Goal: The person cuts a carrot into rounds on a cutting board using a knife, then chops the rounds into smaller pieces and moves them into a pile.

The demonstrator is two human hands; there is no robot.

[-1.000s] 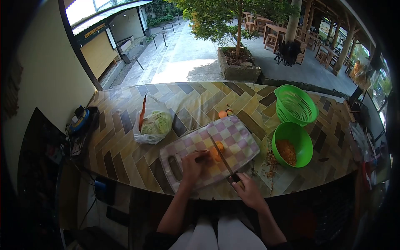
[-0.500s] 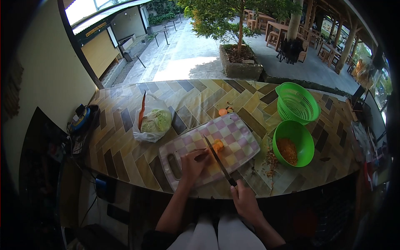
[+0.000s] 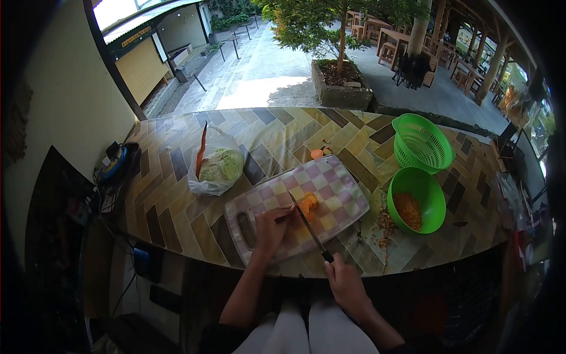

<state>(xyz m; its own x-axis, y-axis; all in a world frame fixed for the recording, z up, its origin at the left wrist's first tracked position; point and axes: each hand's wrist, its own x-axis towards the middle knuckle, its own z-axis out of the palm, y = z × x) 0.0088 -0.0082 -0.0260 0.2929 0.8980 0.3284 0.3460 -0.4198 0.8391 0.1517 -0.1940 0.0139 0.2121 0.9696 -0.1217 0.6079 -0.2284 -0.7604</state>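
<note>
My right hand (image 3: 346, 284) grips the dark handle of a knife (image 3: 311, 229), whose blade points up and away across the cutting board (image 3: 277, 194). Bent fingers of my left hand (image 3: 271, 231) are closed close to the left side of the blade, around a carrot that they mostly hide. Cut orange carrot pieces (image 3: 309, 202) lie against the right side of the blade. The board is pink and white checked, with a handle slot at its left end.
A clear plastic bag (image 3: 206, 186) holds a cabbage (image 3: 221, 165) and a long thin carrot (image 3: 202, 144). At the right stand a green bowl (image 3: 433, 203) with orange shreds and a green colander (image 3: 421, 141). Peelings (image 3: 385, 227) and carrot ends (image 3: 316, 154) lie on the tiled table (image 3: 177, 221).
The knife blade and both hands stay almost in place, with only small shifts of the left fingers beside the blade. The view has tilted slightly.
</note>
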